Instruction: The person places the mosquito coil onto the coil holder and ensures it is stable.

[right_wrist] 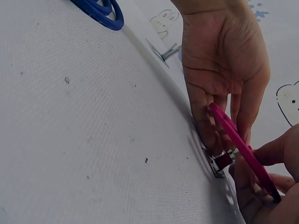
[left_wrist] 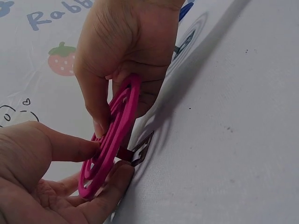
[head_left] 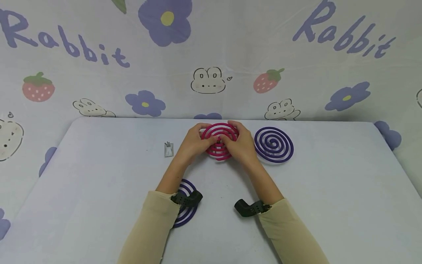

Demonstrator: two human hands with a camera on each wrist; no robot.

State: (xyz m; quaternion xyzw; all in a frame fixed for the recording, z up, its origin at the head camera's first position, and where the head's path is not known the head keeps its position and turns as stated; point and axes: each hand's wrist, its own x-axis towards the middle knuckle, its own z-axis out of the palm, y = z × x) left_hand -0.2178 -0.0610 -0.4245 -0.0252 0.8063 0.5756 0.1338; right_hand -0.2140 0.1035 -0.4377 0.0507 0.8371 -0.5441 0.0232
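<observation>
A red mosquito coil is between both hands near the back of the table. My left hand pinches its left side, thumb on top near the centre and fingers beneath. On the other side my right hand grips it likewise, the two thumbs almost meeting at the middle. Under the coil, a small metal stand rests on the table, with a dark red piece rising from it towards the coil's centre. In the head view the coil and hands hide most of that stand.
To the right, a purple mosquito coil sits raised on its own stand. Another purple coil lies partly hidden below my left forearm. A small metal stand is left of my left hand. A printed curtain hangs behind the white table.
</observation>
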